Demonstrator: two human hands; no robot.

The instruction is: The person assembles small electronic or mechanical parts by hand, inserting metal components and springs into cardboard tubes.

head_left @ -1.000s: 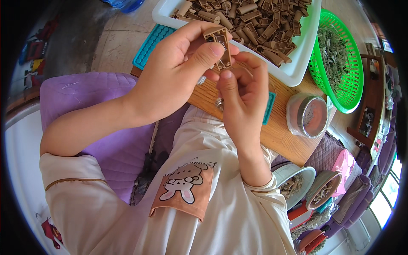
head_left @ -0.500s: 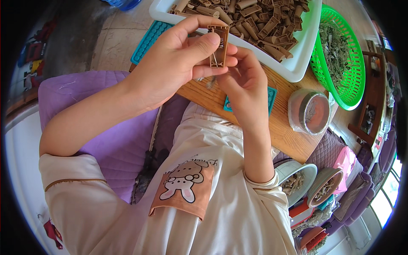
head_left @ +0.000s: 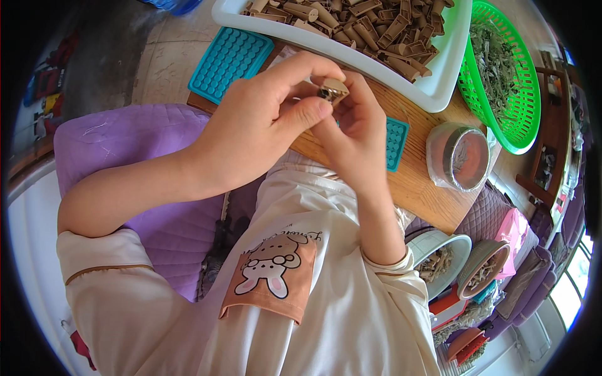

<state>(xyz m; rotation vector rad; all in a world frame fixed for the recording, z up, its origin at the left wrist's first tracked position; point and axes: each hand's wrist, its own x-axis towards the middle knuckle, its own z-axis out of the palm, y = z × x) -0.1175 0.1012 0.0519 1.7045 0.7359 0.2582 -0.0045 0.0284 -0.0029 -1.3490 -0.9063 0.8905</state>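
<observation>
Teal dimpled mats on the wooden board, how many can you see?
2: one teal mat at the board's left end, beside the left hand; another right of the right hand, partly hidden.

Both hands meet close together in front of the chest, fingertips touching. The left hand [head_left: 263, 122] comes in from the left on a bare, bent forearm, its thumb and forefinger pinched shut. The right hand [head_left: 357, 131] rises on an upright forearm, back of the hand toward the camera, fingers curled in against the left fingertips.
</observation>
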